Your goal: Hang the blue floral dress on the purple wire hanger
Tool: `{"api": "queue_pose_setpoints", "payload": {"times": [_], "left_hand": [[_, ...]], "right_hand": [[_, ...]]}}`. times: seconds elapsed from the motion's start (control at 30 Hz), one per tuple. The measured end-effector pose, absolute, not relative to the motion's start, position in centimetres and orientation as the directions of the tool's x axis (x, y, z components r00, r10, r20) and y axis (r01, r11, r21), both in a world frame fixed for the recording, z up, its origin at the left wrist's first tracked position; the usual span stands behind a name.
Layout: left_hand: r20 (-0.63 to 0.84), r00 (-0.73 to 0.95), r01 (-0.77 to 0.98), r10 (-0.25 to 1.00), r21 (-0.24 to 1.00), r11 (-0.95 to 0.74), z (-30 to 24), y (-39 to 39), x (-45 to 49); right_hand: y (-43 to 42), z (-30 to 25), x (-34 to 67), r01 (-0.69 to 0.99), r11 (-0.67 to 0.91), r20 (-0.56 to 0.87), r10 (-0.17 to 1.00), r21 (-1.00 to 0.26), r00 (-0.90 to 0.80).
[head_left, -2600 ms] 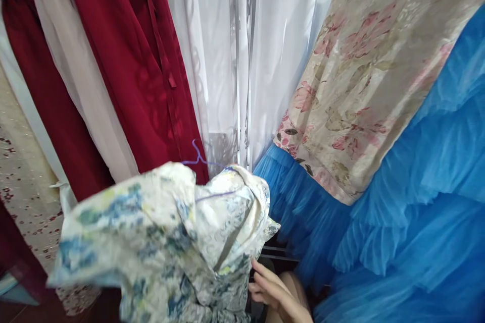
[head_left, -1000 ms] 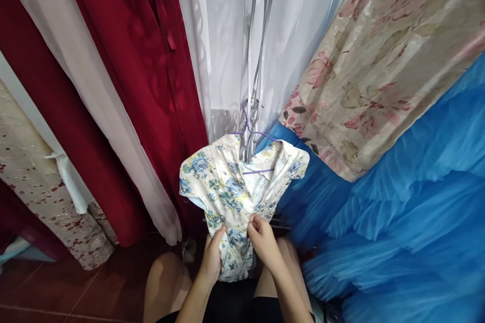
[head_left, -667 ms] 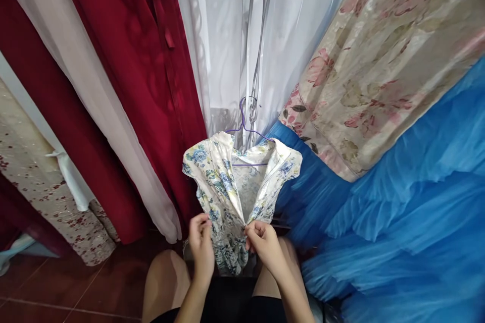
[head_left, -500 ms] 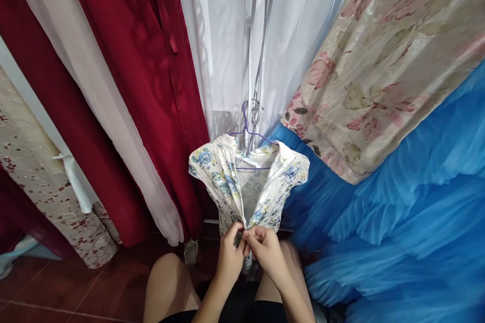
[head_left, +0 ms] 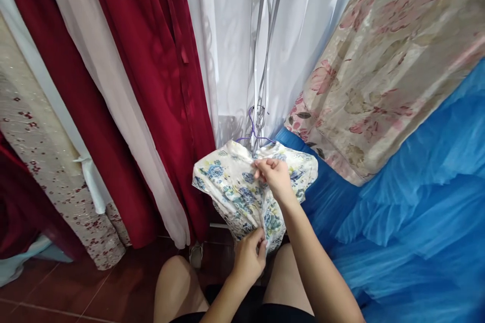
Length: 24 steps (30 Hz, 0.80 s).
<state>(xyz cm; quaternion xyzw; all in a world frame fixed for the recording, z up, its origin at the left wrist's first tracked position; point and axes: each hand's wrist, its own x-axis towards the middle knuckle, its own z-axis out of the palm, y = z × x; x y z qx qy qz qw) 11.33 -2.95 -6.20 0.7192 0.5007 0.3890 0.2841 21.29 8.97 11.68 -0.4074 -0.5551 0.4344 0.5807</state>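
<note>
A white dress [head_left: 231, 179] with blue and yellow flowers hangs on a purple wire hanger [head_left: 251, 120] in front of me. The opening down its middle is closed up to just below the neckline. There my right hand [head_left: 276, 175] pinches at the top of the zipper; the pull itself is hidden by my fingers. Lower down, my left hand [head_left: 250, 255] grips the dress fabric at the bottom of the same closure, its fingers closed.
Dark red drapes [head_left: 151, 75] and a pale pink panel [head_left: 102, 70] hang on the left. White fabric with ribbons [head_left: 231, 45] hangs behind the hanger. Rose-printed cloth [head_left: 364, 86] and blue ruffled tulle [head_left: 401, 212] fill the right. Dark red floor tiles [head_left: 64, 292] lie below.
My right hand has moved up the dress from beside my left hand to the neckline, and the gaping opening has closed. My left hand stays low on the fabric.
</note>
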Motion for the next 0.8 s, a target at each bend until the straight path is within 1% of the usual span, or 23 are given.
{"api": "queue_pose_setpoints", "payload": {"times": [0.1,0.17,0.23,0.27,0.3,0.37,0.4,0.47,0.53,0.6,0.63,0.67,0.7,0.73,0.77,0.8], "left_hand": [[0.227,0.254,0.502,0.940,0.800,-0.329,-7.0,-3.2,11.2],[0.208,0.281,0.456,0.937,0.830,-0.321,-6.4,-2.6,10.2],[0.253,0.263,0.376,0.931,0.862,-0.340,-4.0,-1.3,8.7],[0.306,0.228,0.329,0.924,0.869,-0.369,-2.2,-0.3,7.9],[0.372,0.134,0.304,0.918,0.867,-0.396,0.0,0.8,7.2],[0.525,0.028,0.287,0.850,0.811,-0.510,4.9,3.3,6.3],[0.586,0.026,0.293,0.810,0.770,-0.567,7.2,4.4,6.1],[0.669,0.080,0.363,0.739,0.671,-0.647,11.1,6.3,6.4],[0.701,0.183,0.446,0.689,0.565,-0.694,13.4,7.5,6.9],[0.711,0.258,0.512,0.655,0.474,-0.716,14.4,8.2,6.9],[0.726,0.250,0.534,0.640,0.448,-0.717,14.7,8.4,6.5],[0.752,0.201,0.548,0.628,0.445,-0.708,14.8,8.8,5.8],[0.778,0.112,0.547,0.618,0.471,-0.692,14.8,9.2,4.6],[0.791,-0.010,0.524,0.612,0.526,-0.670,14.8,9.8,3.1],[0.773,-0.163,0.465,0.613,0.609,-0.643,14.6,10.5,1.4],[0.709,-0.319,0.354,0.628,0.704,-0.615,14.4,11.3,-0.4]], "right_hand": [[9.6,13.1,21.0,-0.072,0.335,0.332,0.942,-0.940,0.047],[9.1,12.8,21.0,-0.086,0.326,0.323,0.945,-0.941,0.051],[8.3,12.3,21.2,-0.092,0.302,0.300,0.953,-0.949,0.039],[7.9,12.1,21.4,-0.086,0.295,0.294,0.955,-0.952,0.032],[7.5,12.1,21.5,-0.073,0.294,0.292,0.956,-0.953,0.025],[6.8,12.3,21.8,-0.045,0.303,0.303,0.953,-0.952,0.014],[6.6,12.5,21.9,-0.034,0.309,0.309,0.951,-0.950,0.007],[6.5,12.7,22.0,-0.028,0.321,0.321,0.947,-0.947,-0.017],[7.1,12.2,21.9,-0.012,0.331,0.331,0.943,-0.944,-0.029],[8.0,10.9,21.4,0.094,0.346,0.348,0.937,-0.934,0.011],[8.6,10.0,21.1,0.180,0.347,0.358,0.933,-0.920,0.031],[9.0,9.0,20.8,0.264,0.343,0.366,0.930,-0.901,0.042],[9.3,7.9,20.5,0.332,0.335,0.369,0.929,-0.882,0.041],[9.4,6.9,20.3,0.375,0.329,0.366,0.930,-0.867,0.030],[9.3,6.1,20.1,0.390,0.321,0.355,0.935,-0.863,0.015],[9.0,5.4,20.0,0.385,0.312,0.339,0.941,-0.869,0.002]]}}
